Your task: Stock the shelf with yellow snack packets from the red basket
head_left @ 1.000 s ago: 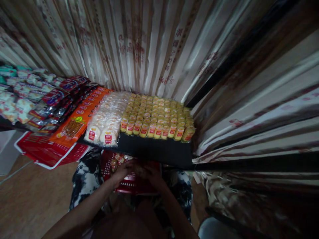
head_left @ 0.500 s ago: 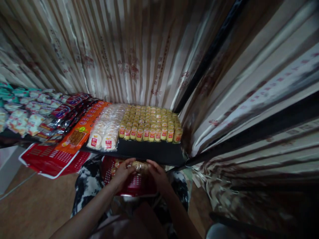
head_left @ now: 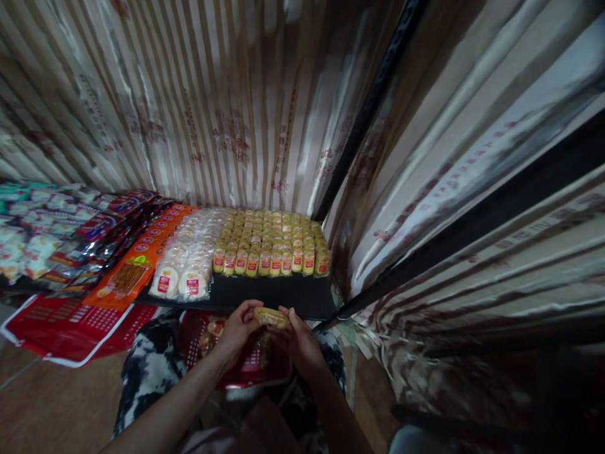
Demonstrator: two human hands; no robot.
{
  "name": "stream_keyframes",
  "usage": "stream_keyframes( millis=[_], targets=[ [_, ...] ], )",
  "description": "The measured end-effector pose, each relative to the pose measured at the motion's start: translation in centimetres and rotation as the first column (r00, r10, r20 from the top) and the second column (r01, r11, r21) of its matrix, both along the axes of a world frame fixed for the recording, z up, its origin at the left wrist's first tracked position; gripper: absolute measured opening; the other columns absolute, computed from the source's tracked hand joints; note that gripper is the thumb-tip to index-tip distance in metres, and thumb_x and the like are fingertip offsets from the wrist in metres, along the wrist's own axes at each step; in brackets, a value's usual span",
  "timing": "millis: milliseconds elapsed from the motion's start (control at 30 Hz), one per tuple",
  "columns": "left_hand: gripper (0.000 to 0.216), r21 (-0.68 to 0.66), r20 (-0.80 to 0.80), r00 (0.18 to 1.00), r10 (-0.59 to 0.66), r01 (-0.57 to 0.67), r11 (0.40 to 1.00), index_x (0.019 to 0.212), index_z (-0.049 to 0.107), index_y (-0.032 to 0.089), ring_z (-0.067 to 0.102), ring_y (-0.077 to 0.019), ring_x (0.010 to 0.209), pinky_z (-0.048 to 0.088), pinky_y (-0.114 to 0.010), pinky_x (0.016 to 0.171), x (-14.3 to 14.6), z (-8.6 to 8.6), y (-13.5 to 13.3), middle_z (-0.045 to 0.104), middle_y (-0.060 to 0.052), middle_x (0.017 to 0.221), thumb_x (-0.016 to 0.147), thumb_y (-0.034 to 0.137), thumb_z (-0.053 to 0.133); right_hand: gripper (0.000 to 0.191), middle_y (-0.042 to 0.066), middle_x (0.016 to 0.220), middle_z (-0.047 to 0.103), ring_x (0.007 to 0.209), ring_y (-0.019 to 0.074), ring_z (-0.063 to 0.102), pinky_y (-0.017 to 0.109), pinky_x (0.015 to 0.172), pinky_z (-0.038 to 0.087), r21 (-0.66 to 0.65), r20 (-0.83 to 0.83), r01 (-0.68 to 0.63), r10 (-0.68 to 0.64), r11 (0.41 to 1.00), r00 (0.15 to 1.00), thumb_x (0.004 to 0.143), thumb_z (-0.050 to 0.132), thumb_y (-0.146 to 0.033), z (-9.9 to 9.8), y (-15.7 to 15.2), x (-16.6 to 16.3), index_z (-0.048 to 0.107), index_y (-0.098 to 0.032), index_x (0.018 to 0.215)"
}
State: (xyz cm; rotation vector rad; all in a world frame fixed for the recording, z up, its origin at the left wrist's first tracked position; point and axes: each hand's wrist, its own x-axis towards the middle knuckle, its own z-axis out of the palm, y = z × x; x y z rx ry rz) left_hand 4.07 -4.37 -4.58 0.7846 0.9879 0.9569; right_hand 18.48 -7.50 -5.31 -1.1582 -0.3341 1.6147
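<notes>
In the lower centre of the frame, the person's black-and-white patterned trousers (head_left: 146, 362) show on both sides of a red basket (head_left: 246, 376) with a perforated wall. Wrapped snacks (head_left: 205, 343) lie inside it, toward its left; their details are dim. Just above the basket, the left hand (head_left: 242, 329) and right hand (head_left: 301, 343) hold one yellow wrapped packet (head_left: 271, 317) lengthwise between them. The left thumb and fingers close on its left end; the right hand is partly curled, its fingertips at the right end.

Beyond the hands, a black shelf (head_left: 271, 293) runs across the middle of the frame to the left edge. Close-set rows of yellow packets with red labels (head_left: 262, 249) stand toward its right end. To their left come clear-wrapped white round crackers (head_left: 193, 284), an orange snack bag (head_left: 127, 277), dark shiny packets (head_left: 97, 230) and, at the far left, white packets (head_left: 35, 252). A second red basket (head_left: 61, 325) with a white handle sits lower left, below the shelf's front edge. Behind everything, a pleated printed curtain (head_left: 212, 94) fills the upper frame, crossed by a slanting black post (head_left: 368, 107).
</notes>
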Motion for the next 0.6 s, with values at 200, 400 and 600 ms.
stream_keyframes(
  millis=[200,400,600],
  targets=[
    [0.042,0.054,-0.119,0.989,-0.087,0.094,0.994,0.097,0.063,0.019,0.054,-0.0169,0.095,0.041,-0.026,0.081,0.5,0.9,1.6,0.061,-0.005,0.100,0.056,0.012,0.063,0.041,0.006,0.094,0.067,0.086,0.0205,0.063,0.032,0.078,0.050,0.159,0.163,-0.006,-0.020,0.987,0.986,0.062,0.071,-0.044,-0.8,-0.3,0.4,0.064,-0.018,0.093],
    [0.038,-0.106,0.031,0.999,-0.037,0.040,0.994,0.096,0.060,0.014,0.059,-0.0150,0.078,0.045,-0.027,0.072,1.7,1.5,2.9,0.063,-0.007,0.091,0.059,0.015,0.062,0.045,0.007,0.100,0.067,0.089,0.0210,0.062,0.035,0.082,0.049,0.264,0.323,0.130,-0.215,0.956,0.922,0.064,0.069,-0.043,-2.1,0.2,0.2,0.060,-0.018,0.100],
    [0.034,-0.052,-0.067,0.995,-0.069,0.065,0.997,0.094,0.060,0.014,0.058,-0.0135,0.077,0.044,-0.025,0.074,2.7,1.1,4.5,0.062,-0.006,0.088,0.062,0.022,0.067,0.049,0.007,0.109,0.063,0.096,0.0209,0.060,0.033,0.084,0.049,0.340,0.424,0.120,-0.266,0.933,0.866,0.066,0.067,-0.042,-1.8,0.9,0.9,0.057,-0.019,0.109]
  ],
)
